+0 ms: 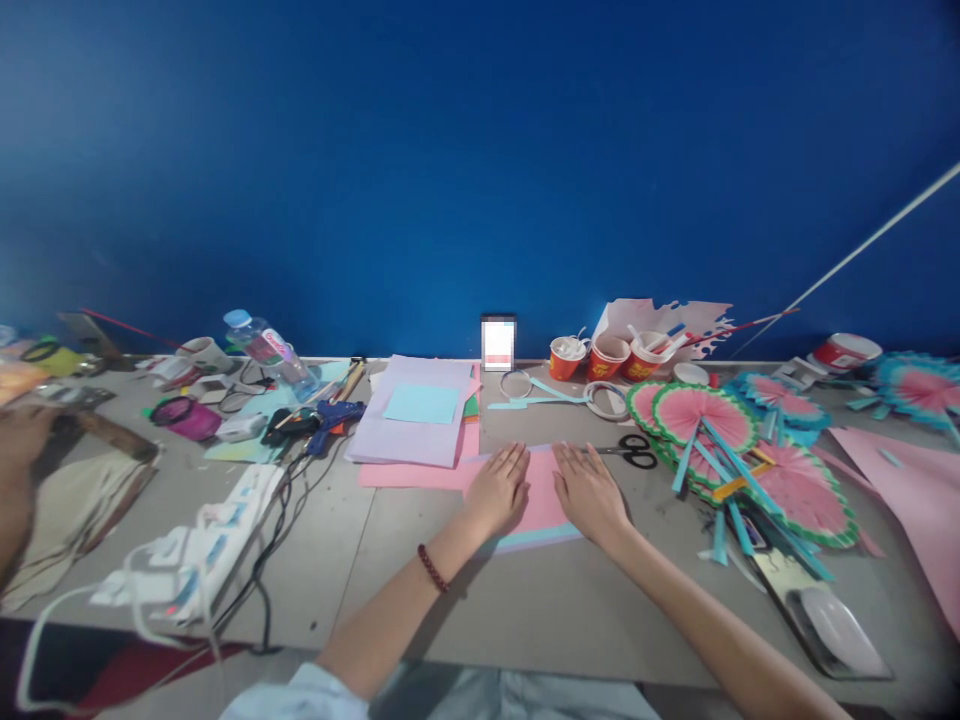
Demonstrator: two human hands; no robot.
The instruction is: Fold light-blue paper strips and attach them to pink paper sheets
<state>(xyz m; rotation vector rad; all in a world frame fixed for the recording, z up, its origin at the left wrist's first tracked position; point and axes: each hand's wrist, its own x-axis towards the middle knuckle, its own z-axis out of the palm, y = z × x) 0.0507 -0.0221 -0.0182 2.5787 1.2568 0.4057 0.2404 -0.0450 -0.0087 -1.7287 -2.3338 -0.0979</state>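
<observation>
A pink paper sheet (538, 505) with a light blue and lilac strip along its near edge lies flat in front of me. My left hand (498, 486) rests on its left side, fingers stretched out and palm down. On its right side lies my right hand (589, 491), also flat with the fingers extended. Just beyond the right hand are black-handled scissors (637, 452), partly hidden by the fingers. Left of the hands sits a stack of lilac paper (412, 445) with a light blue sheet (424, 403) on top, over larger pink paper (409, 476).
Several pink paper fans (705, 415) with green or blue edges lie at the right, near a white mouse (840, 630). Red cups (609, 357) and a phone (499, 343) stand at the back. Left are a glue gun (330, 425), water bottle (270, 350), power strip (232, 540) and another person's hand (26, 440).
</observation>
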